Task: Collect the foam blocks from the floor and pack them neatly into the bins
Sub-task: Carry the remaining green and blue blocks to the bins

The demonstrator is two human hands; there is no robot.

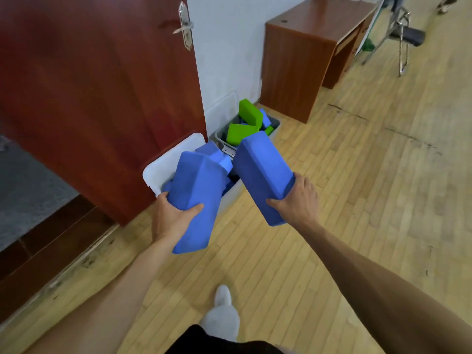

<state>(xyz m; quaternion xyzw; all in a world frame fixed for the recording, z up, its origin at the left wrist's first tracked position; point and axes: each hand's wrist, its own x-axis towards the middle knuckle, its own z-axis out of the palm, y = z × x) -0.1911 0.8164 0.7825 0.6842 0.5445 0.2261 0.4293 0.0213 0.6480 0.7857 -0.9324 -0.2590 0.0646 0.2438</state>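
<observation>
A white bin (163, 169) of blue blocks stands on the floor beyond the fingers, with a grey bin (219, 135) behind it. The left block (199, 195) and right block (263, 175), both matte blue foam, point their long axes away, far ends converging over the white bin. The left hand (173, 218) and right hand (298, 200) each curl their fingers round a block's near end.

A dark red door (89, 98) with a metal handle (185, 28) stands at the left of the plank floor (357, 200). A brown desk (301, 60) sits against the white wall (224, 47), with a metal-legged frame (402, 34) beyond it.
</observation>
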